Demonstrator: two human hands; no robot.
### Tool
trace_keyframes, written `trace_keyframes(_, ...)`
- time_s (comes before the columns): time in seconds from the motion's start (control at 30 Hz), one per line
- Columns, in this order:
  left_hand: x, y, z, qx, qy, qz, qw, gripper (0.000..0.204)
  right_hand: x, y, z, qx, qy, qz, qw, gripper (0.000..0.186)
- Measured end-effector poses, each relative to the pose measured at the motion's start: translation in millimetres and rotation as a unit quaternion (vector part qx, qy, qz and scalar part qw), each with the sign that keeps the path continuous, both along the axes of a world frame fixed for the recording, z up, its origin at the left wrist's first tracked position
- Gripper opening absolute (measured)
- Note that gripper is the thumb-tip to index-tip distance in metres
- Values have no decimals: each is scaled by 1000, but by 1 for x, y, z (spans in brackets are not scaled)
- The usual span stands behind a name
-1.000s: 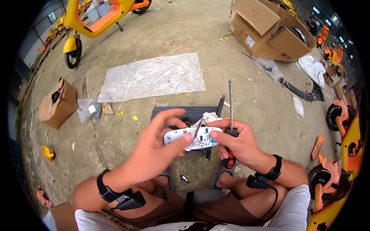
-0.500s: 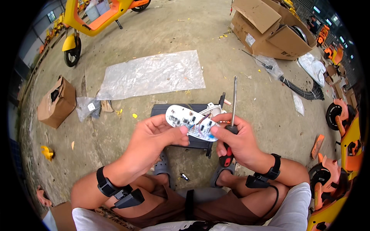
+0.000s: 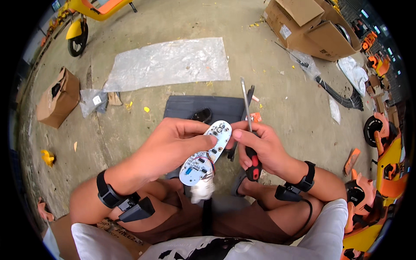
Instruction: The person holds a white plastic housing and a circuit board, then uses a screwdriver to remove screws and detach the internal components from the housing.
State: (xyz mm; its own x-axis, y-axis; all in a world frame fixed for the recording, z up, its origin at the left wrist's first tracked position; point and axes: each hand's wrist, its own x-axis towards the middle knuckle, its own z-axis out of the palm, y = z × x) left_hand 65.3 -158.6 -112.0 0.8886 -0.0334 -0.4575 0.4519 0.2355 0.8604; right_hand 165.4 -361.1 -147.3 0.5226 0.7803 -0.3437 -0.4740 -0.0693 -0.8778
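Note:
My left hand (image 3: 171, 147) pinches an oblong white circuit board (image 3: 195, 169) with small electronic parts and colored wires. The board stands at a slant, and a blurred white piece (image 3: 201, 190) hangs below it. My right hand (image 3: 264, 147) grips a screwdriver (image 3: 253, 167) with a red-and-black handle, its long metal shaft pointing up; the thumb and forefinger are close to the board's right edge, and whether they touch it I cannot tell. Beyond my hands lies a dark grey rectangular platform (image 3: 186, 104) with an opening holding dark, indistinct contents.
A plastic sheet (image 3: 167, 63) lies on the floor ahead. Cardboard boxes stand at left (image 3: 58, 99) and back right (image 3: 307, 30). Cable bundles (image 3: 342, 95) lie at right. Yellow scooters stand at upper left (image 3: 78, 32) and right (image 3: 381, 164). A yellow part (image 3: 47, 158) lies at left.
The board has turned from lying crosswise to a steep slant and moved toward me, with a white piece now hanging from it. Both hands moved with it. The platform shows more.

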Motion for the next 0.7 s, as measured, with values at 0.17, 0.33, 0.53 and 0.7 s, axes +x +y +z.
trace_keyframes(0.17, 2, -4, -7, 9, -5, -40, 999, 21, -4, 3, -2, -34, -18, 45, 998, 32)
trace_keyframes(0.33, 5, -1, -6, 35, -3, -36, 999, 23, -3, 5, 1, -15, 18, -6, 1000, 27)
trace_keyframes(0.53, 1, 3, 5, 16, 31, -81, 996, 26, 8, 2, -7, 3, 46, -77, 996, 31)
trace_keyframes(0.7, 2, 1, 1, 2, 19, -49, 999, 27, 9, 2, -6, 5, 54, -81, 995, 36)
